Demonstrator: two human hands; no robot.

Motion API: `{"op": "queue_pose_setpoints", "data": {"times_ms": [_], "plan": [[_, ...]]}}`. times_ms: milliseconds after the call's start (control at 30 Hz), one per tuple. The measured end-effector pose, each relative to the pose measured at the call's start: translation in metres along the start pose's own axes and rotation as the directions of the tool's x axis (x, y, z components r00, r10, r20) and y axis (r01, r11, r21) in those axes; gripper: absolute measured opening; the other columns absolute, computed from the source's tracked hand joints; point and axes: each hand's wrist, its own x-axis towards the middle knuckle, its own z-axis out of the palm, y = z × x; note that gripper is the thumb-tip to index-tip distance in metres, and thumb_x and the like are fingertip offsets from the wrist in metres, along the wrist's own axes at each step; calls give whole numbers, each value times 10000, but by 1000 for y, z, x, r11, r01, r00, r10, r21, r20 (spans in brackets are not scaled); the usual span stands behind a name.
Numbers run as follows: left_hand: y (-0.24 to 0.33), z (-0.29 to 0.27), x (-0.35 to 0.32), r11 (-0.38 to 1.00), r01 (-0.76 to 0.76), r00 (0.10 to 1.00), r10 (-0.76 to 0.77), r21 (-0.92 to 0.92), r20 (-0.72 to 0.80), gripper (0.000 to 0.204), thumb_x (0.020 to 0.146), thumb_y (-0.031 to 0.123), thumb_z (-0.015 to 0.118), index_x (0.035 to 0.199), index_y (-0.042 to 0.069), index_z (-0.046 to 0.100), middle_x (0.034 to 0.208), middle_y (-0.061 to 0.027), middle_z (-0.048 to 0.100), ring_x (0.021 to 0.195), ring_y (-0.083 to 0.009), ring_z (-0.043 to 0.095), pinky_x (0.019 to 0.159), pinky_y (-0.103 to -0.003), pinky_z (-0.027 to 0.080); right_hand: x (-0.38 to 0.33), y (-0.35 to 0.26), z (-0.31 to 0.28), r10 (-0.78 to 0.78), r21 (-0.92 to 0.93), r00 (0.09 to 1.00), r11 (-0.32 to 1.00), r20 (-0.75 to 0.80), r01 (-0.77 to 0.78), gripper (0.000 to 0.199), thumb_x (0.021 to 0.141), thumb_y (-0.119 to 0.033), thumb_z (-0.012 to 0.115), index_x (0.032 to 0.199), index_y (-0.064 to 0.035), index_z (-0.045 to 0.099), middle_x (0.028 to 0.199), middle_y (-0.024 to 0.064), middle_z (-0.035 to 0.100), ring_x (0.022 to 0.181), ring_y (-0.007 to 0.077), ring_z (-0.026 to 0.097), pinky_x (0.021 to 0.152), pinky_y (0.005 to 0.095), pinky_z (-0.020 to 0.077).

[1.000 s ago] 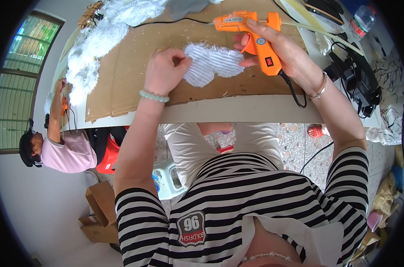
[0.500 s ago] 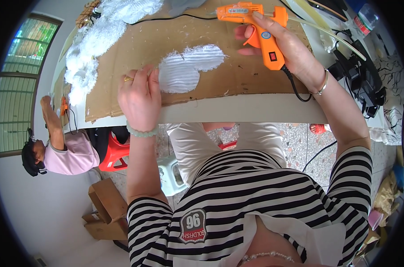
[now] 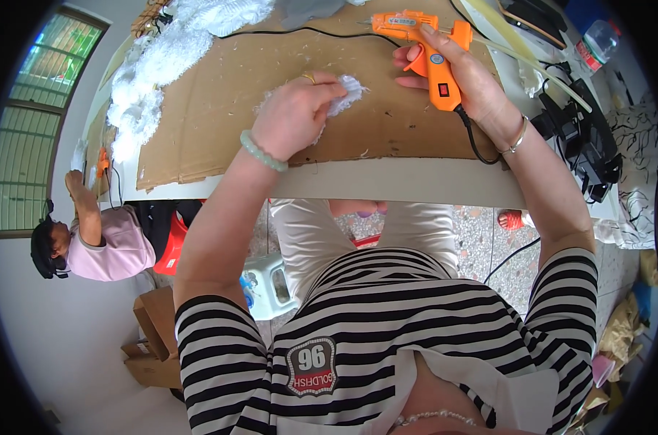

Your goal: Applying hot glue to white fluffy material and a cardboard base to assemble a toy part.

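My right hand [image 3: 476,81] is closed round an orange hot glue gun [image 3: 442,71], raised above the right part of the cardboard. Its nozzle points left, and some of my fingers are by the trigger. A long pale glue stick [image 3: 543,72] seems to run out of its back end. With fingers bent and pressed together, my left hand [image 3: 296,109] lies over a white ribbed fabric piece [image 3: 352,90] with frayed edges, gripping it at its upper right part. Most of that piece is hidden under the hand. Beneath is a brown cardboard sheet [image 3: 409,134].
A heap of white frilly fabric [image 3: 137,101] lies along the cardboard's left side. A black cord [image 3: 300,29] crosses the far part. Black electrical gear [image 3: 583,138] and a plastic bottle [image 3: 597,45] stand at right. Another person [image 3: 104,243] works at far left.
My left hand has moved right and away from me, from the fabric's left edge to over its middle and right. The glue gun has shifted slightly right, still held.
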Motion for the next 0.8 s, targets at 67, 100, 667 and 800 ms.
{"op": "queue_pose_setpoints", "data": {"times_ms": [67, 100, 667, 800], "plan": [[-3, 1, 3, 999, 28, 999, -27, -26, 36, 236, 737, -14, 550, 931, 64, 661, 998, -100, 650, 791, -326, 617, 694, -391, 513, 1, -1, -1, 2, 3, 1000, 1000, -15, -2, 394, 911, -408, 569, 884, -16, 604, 985, 134, 627, 970, 213, 616, 860, 373, 547], [-2, -3, 7, 996, 62, 994, -56, -69, 89, 276, 724, -4, 555, 970, 75, 650, 1024, -103, 644, 805, -328, 619, 702, -393, 516, 2, -1, -4, 1, -10, 1000, 1000, -5, -1, 391, 914, -405, 565, 888, -16, 602, 983, 128, 628, 960, 208, 618, 853, 366, 548], [-10, -49, 22, 793, 406, 895, -446, -454, 22, 110, 922, 64, 564, 993, 12, 630, 934, -49, 664, 624, -83, 566, 569, -205, 462, -2, -4, -5, 40, 43, 999, 998, -11, -40, 396, 940, -409, 518, 857, -28, 591, 912, 113, 622, 909, 200, 618, 804, 361, 549], [-37, -66, 50, 796, 383, 866, -486, -469, -116, 134, 933, 86, 548, 986, -10, 627, 950, -98, 671, 645, -98, 589, 586, -217, 477, -2, -7, -3, 40, 51, 999, 998, -12, -40, 398, 948, -402, 506, 853, -24, 589, 903, 109, 618, 900, 198, 616, 796, 359, 549]]}}
